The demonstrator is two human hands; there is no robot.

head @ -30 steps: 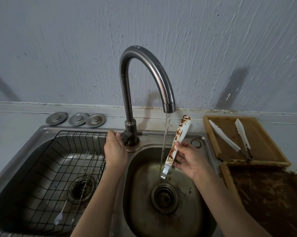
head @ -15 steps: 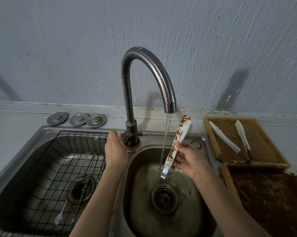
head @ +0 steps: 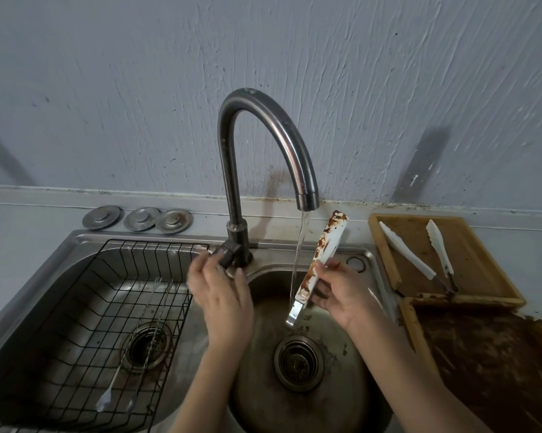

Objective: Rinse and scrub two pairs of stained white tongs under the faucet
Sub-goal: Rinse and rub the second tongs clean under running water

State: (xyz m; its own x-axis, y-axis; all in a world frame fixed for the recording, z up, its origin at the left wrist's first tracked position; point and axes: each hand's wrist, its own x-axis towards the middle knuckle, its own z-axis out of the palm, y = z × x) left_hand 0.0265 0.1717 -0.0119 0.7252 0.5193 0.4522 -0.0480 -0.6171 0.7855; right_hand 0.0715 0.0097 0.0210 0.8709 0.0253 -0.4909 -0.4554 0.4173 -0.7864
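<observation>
At frame centre, our right hand pinches the brown-stained white tongs beside the curved steel faucet's stream while our left hand, fingers loosely spread, hovers by its handle.

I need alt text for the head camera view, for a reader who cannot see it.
A right hand holds stained white tongs beside the water running from a faucet into a sink, while the left hand is at the faucet handle. Cleaner tongs lie on a wooden tray.
</observation>
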